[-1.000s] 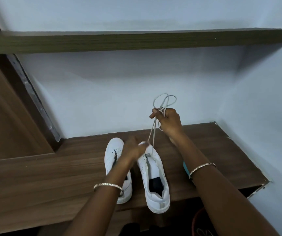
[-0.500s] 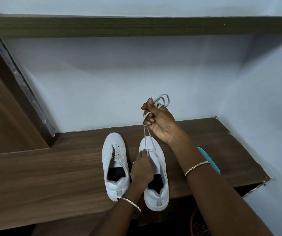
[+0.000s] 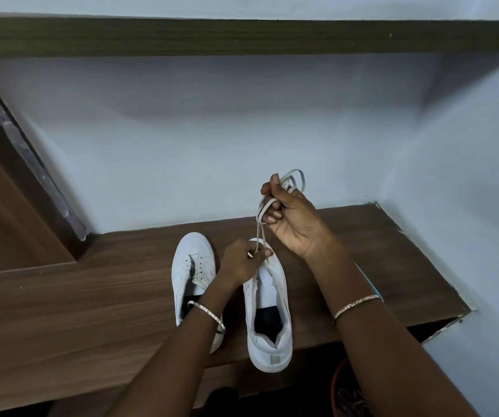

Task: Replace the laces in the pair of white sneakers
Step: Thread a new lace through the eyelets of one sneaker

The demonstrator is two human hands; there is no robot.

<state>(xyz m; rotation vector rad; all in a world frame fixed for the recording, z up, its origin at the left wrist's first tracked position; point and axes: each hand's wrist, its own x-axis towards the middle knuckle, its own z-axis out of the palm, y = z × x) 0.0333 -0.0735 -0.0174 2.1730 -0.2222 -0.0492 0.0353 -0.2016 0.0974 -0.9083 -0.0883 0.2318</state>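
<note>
Lace [image 3: 260,233] bunched in the clenched right hand [image 3: 295,219], left hand [image 3: 242,261] pinching it mid-frame above the sneaker [image 3: 269,296]: I'd keep it taut, untwisted, drawn slowly.

2 sneakers, left sneaker [image 3: 188,251] and right sneaker [image 3: 268,296]: plain white, insoles near black. Lace [image 3: 293,171] greyish off-white. Bench [image 3: 91,311] brown, streaky wood grain. Wall [image 3: 212,145] pale blue. Upper shelf edge [image 3: 242,37] dark olive-brown. Left bangle [image 3: 204,310], right bangle [image 3: 358,303]: silvery, speckled. Teal sliver [image 3: 371,285]. Basket [image 3: 337,383] reddish-brown.
</note>
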